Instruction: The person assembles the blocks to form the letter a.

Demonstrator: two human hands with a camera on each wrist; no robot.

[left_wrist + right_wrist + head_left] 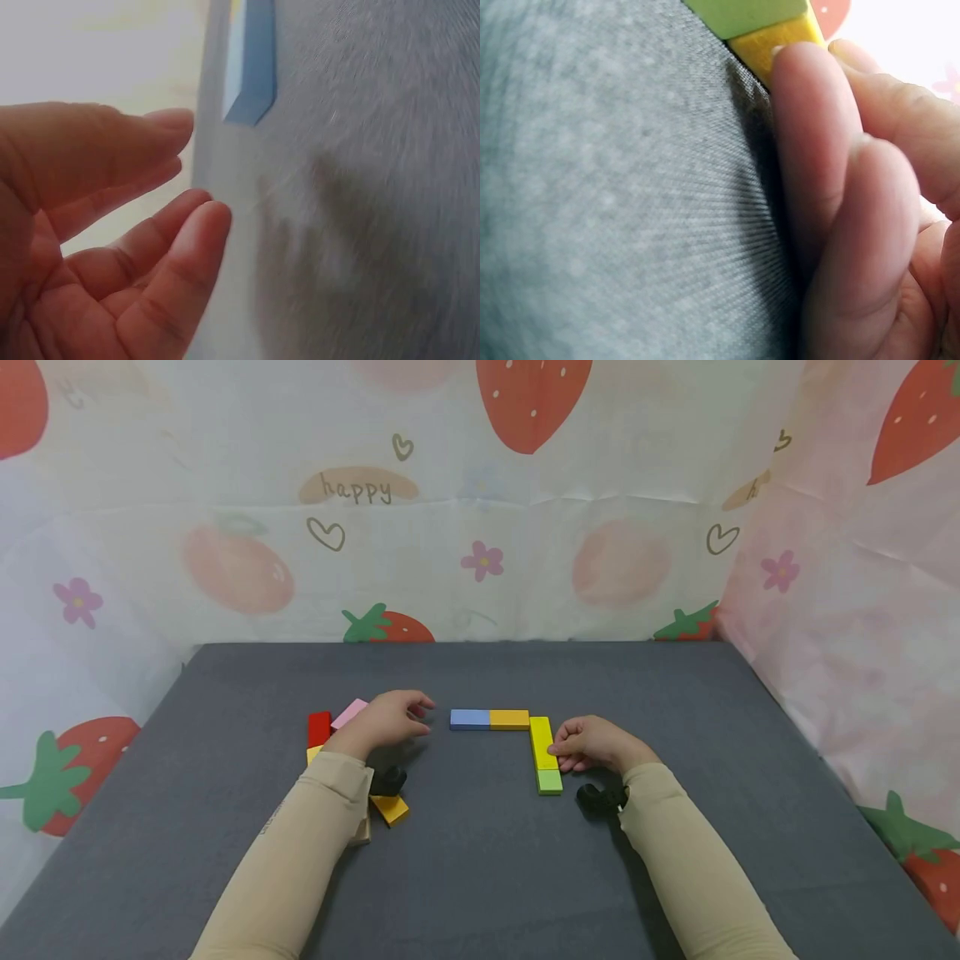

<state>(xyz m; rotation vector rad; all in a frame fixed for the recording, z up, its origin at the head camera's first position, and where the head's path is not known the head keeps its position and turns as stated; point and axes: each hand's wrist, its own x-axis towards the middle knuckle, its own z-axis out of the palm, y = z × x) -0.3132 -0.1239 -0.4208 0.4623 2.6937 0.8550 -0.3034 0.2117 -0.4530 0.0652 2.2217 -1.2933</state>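
Note:
A blue block (469, 720) and an orange block (509, 720) lie end to end. From their right end a yellow block (542, 739) runs toward the front, with a light green block (550, 782) against its near end. My right hand (600, 743) touches the right side of the yellow block, its fingertips (810, 75) close to the cloth. Left of the blue block, my left hand (392, 718) hovers with nothing in its fingers. In the left wrist view its thumb and fingers are apart, short of the blue block (253, 67).
Partly under the left forearm lie a red block (319, 727), a pink block (348, 713), an orange-yellow block (392, 811) and more pieces. A dark grey cloth (480, 877) covers the table. Printed curtains (525, 593) stand behind and at the sides.

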